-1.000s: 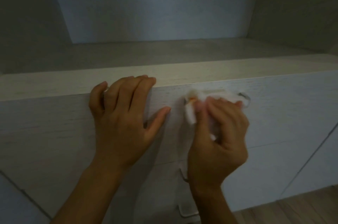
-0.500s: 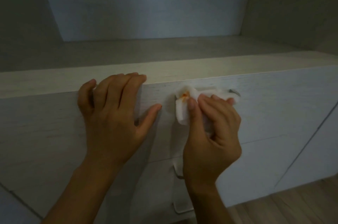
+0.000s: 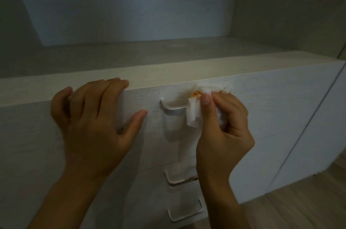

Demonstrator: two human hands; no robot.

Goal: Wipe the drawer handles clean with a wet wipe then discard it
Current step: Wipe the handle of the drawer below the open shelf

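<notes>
So the right grip (image 3: 222, 135) is curled up and pinching a white wet wipe (image 3: 192, 114) between thumb and fingers, holding it against the right end of the top handle (image 3: 174, 111). The wipe is bunched up, with a flap hanging down just left of the thumb and an orange smudge on it right by the thumbnail. The left part of that metal handle is bare and sits between the two grips.

The left grip (image 3: 93, 126) is spread flat on the drawer front (image 3: 271, 107), off to the left of the right grip. Its fingers lie over the drawer's top edge, and the thumb sticks out toward the handle without touching it.

Below the right grip there are two more: the middle handle (image 3: 179, 176), partly hidden behind the wrist, and the bottom handle (image 3: 185, 213) under that. Above both grips is the pale cabinet top (image 3: 168, 68), running back into a dim recess. There's wooden floor (image 3: 309, 206) down to the right of the right grip.
</notes>
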